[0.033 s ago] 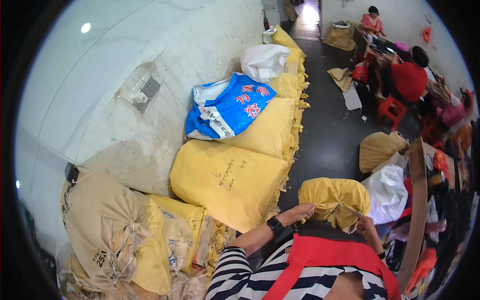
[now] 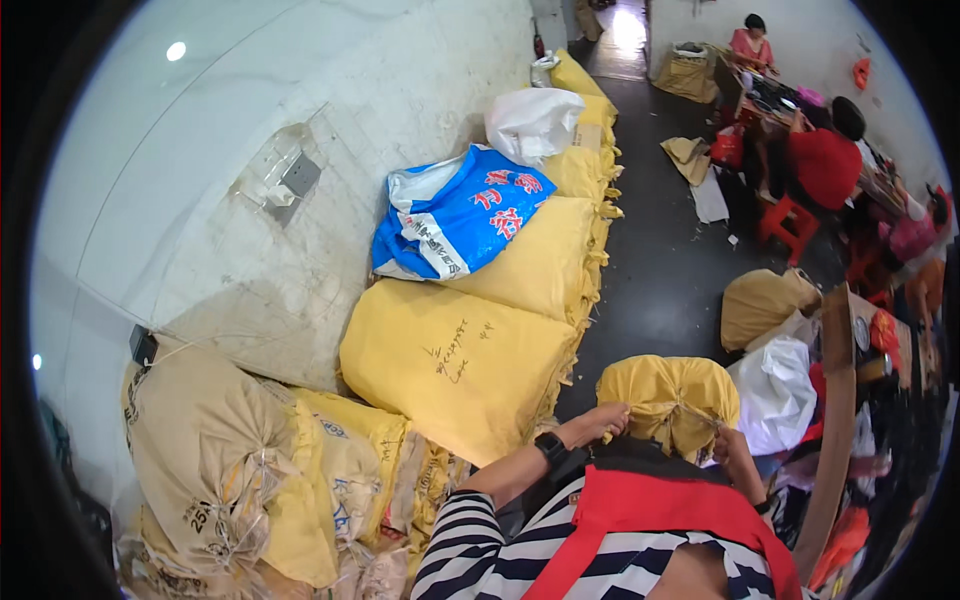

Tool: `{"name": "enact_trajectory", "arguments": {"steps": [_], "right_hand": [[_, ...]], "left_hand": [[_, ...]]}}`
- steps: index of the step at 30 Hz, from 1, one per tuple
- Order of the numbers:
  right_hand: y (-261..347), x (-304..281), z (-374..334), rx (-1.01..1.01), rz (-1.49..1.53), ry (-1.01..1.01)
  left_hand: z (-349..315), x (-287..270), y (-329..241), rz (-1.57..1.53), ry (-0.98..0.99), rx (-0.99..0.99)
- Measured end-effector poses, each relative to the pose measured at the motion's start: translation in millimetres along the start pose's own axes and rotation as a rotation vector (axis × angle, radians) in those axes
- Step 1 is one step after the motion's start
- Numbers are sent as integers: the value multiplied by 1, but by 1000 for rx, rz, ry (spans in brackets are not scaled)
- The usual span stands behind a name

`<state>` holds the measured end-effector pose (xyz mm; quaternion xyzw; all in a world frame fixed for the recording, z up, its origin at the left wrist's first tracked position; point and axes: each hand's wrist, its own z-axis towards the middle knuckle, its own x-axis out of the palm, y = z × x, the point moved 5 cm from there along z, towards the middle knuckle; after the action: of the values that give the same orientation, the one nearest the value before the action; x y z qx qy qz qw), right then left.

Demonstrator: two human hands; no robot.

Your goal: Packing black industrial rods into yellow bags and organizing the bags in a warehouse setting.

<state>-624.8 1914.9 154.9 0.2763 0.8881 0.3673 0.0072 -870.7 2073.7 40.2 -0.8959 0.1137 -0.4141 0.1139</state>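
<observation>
A stuffed yellow sack (image 2: 665, 385) stands in front of me, its mouth gathered into folds at the middle of its near side. At the left of the gather my left hand (image 2: 608, 418) is closed, with a dark watch on its wrist. My right hand (image 2: 735, 447) is closed at the right of the gather. Between the two fists runs what looks like a thin tie string (image 2: 680, 405), drawn across the folds. Small parts of the string inside the fingers are hidden.
Full yellow sacks (image 2: 455, 365) line the wall at the left, with a blue-and-white bag (image 2: 465, 215) on top. Tan sacks (image 2: 205, 440) are heaped at the lower left. A white bag (image 2: 775, 395) and a brown sack (image 2: 765, 308) stand at the right. People sit working beyond a red stool (image 2: 790, 228).
The view has shifted very slightly, so the far right of the room sits a little differently. Both fists and the yellow sack have hardly moved.
</observation>
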Motion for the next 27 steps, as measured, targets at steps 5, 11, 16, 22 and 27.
{"name": "enact_trajectory", "arguments": {"steps": [5,11,16,22,27], "right_hand": [[80,-35,127,9,-57,79],[117,-28,220,279,-128,103],[153,25,295,354,-203,322],[134,43,412,444,-205,381],[131,38,472,338,-406,399]], "left_hand": [[61,20,-77,172,-92,240],[97,-13,-95,95,-131,180],[152,-81,-99,-729,162,120],[191,-127,-97,-318,-139,294],[189,-164,-156,118,-508,345]]}}
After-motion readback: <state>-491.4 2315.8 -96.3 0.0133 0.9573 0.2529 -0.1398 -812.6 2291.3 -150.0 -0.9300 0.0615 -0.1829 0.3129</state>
